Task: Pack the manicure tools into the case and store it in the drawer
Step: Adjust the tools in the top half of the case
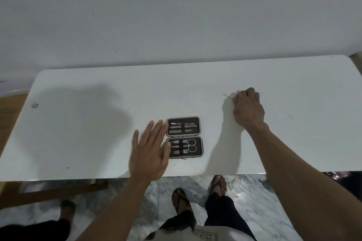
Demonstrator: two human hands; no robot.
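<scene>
A small grey manicure case lies open on the white table, near the front edge. Several metal tools sit strapped in its dark lining, with scissors in the near half. My left hand rests flat and open just left of the case, fingertips touching its left rim. To the right and farther back, my right hand is closed around a thin metal tool whose pointed tip sticks out to the left above the table.
A white wall rises behind the table. Under the front edge I see marble floor, my sandalled feet and a wooden frame at the lower left. No drawer is in view.
</scene>
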